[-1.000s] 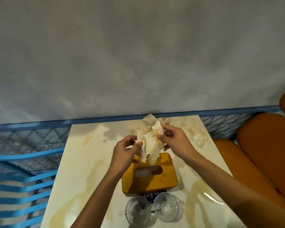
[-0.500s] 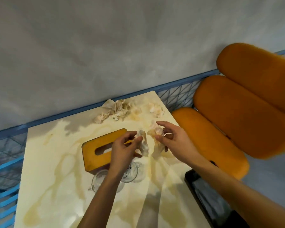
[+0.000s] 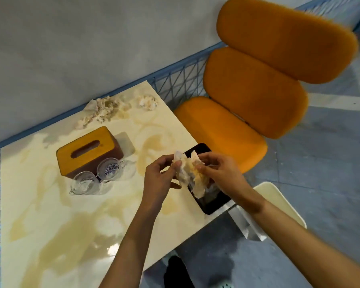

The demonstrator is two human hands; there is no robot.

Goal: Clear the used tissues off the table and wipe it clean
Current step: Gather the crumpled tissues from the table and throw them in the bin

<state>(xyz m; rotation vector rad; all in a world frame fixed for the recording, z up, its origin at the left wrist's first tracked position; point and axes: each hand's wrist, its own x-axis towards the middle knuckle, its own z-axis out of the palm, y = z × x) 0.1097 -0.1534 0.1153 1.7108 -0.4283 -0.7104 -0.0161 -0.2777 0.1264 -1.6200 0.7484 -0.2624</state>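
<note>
Both my hands hold one crumpled, stained tissue (image 3: 190, 175) above the table's right edge, over a black bin (image 3: 211, 201) beside the table. My left hand (image 3: 160, 177) pinches its left side and my right hand (image 3: 218, 173) pinches its right side. A heap of used tissues (image 3: 101, 110) lies at the far edge of the cream table (image 3: 50, 225), with another wad (image 3: 148, 101) near the far right corner. Yellowish wet stains spread across the tabletop.
An orange wooden tissue box (image 3: 87, 148) stands mid-table with two clear glass cups (image 3: 98, 176) in front of it. An orange padded chair (image 3: 249, 90) and a white chair seat (image 3: 279, 202) stand to the right. A blue rail and grey wall run behind the table.
My view has swung right and down. Both hands carried the tissue from above the tissue box toward the table's right edge, over the black bin.
</note>
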